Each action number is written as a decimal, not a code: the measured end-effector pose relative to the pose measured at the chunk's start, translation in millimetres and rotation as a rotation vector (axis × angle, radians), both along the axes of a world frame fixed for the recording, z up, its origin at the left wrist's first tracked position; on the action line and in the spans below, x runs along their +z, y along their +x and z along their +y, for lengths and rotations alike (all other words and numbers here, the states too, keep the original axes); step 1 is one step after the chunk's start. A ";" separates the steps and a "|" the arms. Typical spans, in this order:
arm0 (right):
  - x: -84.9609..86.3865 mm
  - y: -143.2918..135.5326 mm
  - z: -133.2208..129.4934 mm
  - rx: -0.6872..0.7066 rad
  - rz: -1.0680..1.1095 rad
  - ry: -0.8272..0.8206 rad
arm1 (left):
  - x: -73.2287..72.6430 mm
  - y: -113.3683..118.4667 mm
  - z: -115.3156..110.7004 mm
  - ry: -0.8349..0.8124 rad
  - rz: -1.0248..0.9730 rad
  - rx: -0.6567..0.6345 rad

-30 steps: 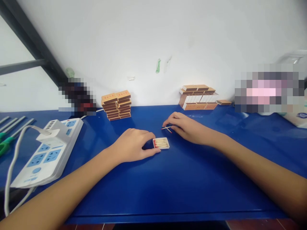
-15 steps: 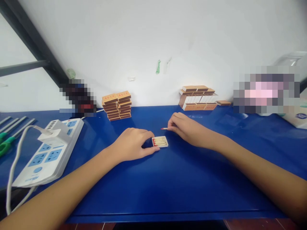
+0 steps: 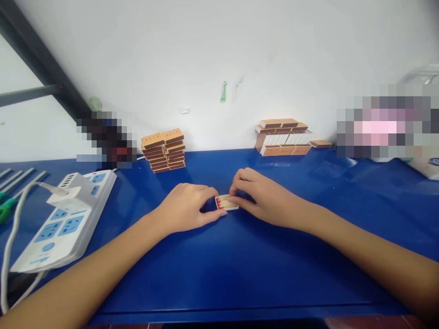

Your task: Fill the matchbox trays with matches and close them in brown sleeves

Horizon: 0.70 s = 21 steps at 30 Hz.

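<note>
A small white matchbox tray (image 3: 232, 209) lies on the blue table, filled with wooden matches (image 3: 223, 202) whose red heads point left. My left hand (image 3: 187, 208) grips the tray at its left end, thumb along the near side and index finger at the far side. Over the right end of the tray is my right hand (image 3: 257, 192), thumb and forefinger pinched on a match that lies among the others. The fingertips hide the match's rear end, and I cannot make out its whole length.
Stacked matchboxes (image 3: 163, 148) stand back left against the wall. More matchboxes (image 3: 284, 138) are piled back right, with a single matchbox (image 3: 320, 144) beside them. A white power strip (image 3: 80, 228) with a cable lies left, near green-handled tools (image 3: 8, 208). Blurred items sit at both sides.
My right hand has come left and toward me, bringing its match from behind the tray down into it. My left hand keeps its grip on the tray. The view has shifted slightly.
</note>
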State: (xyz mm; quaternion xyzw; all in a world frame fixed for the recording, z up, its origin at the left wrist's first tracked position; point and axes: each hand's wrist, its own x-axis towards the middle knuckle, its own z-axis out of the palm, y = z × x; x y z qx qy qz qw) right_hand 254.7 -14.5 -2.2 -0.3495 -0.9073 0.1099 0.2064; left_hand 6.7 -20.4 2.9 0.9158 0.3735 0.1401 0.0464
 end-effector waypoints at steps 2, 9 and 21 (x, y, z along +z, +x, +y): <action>0.1 0.7 -0.6 -0.006 0.009 -0.036 | -0.2 -0.4 0.4 0.003 -0.004 -0.005; 9.8 9.1 11.0 0.006 0.094 -0.013 | 0.0 -1.7 1.1 -0.013 -0.020 -0.003; 2.4 184.3 117.4 -1.407 0.058 0.150 | 1.9 -4.8 1.3 -0.056 -0.050 0.027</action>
